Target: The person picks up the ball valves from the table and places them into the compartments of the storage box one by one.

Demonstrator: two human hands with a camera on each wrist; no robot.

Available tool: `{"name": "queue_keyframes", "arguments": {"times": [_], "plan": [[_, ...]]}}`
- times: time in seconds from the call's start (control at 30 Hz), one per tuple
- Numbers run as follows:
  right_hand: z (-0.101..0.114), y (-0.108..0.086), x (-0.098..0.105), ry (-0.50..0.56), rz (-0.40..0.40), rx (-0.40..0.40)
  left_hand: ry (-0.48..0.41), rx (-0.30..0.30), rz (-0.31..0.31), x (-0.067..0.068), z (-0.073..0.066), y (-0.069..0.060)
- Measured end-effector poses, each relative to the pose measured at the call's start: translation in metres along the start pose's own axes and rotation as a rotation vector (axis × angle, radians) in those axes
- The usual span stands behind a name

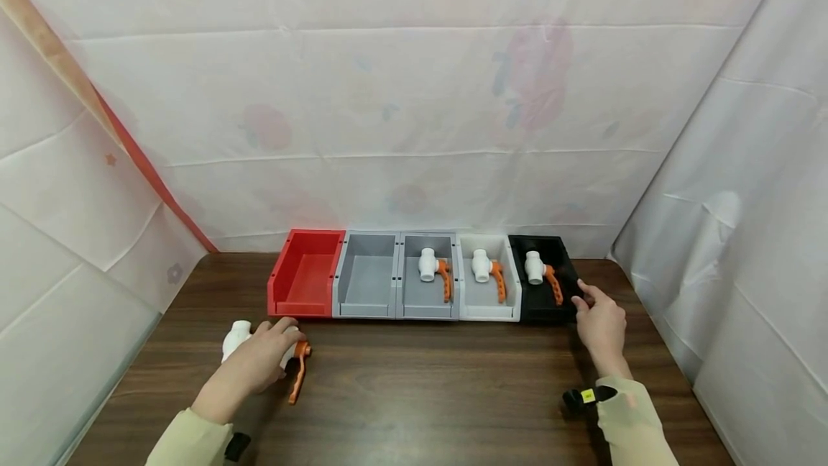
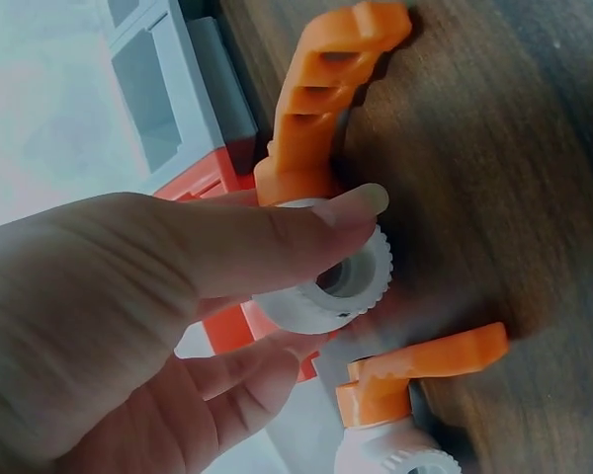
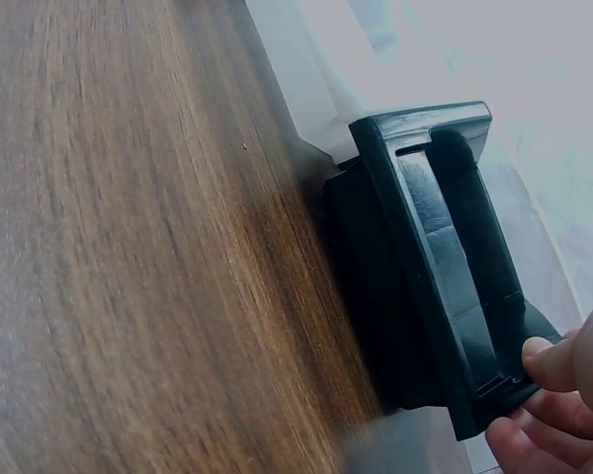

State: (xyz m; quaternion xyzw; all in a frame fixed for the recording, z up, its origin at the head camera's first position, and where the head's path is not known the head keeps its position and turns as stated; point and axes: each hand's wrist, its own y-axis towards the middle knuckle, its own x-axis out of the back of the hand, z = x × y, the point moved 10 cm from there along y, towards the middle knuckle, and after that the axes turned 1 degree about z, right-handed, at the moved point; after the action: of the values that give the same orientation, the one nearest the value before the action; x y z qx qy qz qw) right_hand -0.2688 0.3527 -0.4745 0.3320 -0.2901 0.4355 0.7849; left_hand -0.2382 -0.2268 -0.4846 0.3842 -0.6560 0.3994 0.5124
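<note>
My left hand (image 1: 255,359) pinches a white ball valve with an orange lever (image 1: 299,372) over the table's left front. In the left wrist view, thumb and fingers lie around the white body of this valve (image 2: 321,306). Beside it is a second white ball valve (image 1: 236,336), partly hidden by the hand in the head view. At the far right end of the row, my right hand (image 1: 601,323) grips the side of a black bin (image 3: 415,267), thumb on its rim. The black bin holds a valve (image 1: 535,267).
Left of the black bin stand a white bin (image 1: 489,312) and a grey bin (image 1: 427,310), each holding a similar valve. A second grey bin (image 1: 369,275) and a red bin (image 1: 309,275) continue the row leftward. Pale curtains (image 1: 414,92) surround the wooden table (image 1: 427,394).
</note>
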Motion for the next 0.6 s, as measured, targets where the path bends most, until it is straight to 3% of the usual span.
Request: {"name": "queue_keyframes", "arguments": {"times": [0.37, 0.6], "plan": [[0.0006, -0.0004, 0.0000, -0.002, 0.001, 0.015, 0.007, 0.002, 0.004, 0.0004, -0.0010, -0.0011], [0.0024, -0.0007, 0.0017, -0.005, -0.006, 0.028, -0.059, -0.014, -0.003, 0.0007, -0.0010, 0.0006]]}}
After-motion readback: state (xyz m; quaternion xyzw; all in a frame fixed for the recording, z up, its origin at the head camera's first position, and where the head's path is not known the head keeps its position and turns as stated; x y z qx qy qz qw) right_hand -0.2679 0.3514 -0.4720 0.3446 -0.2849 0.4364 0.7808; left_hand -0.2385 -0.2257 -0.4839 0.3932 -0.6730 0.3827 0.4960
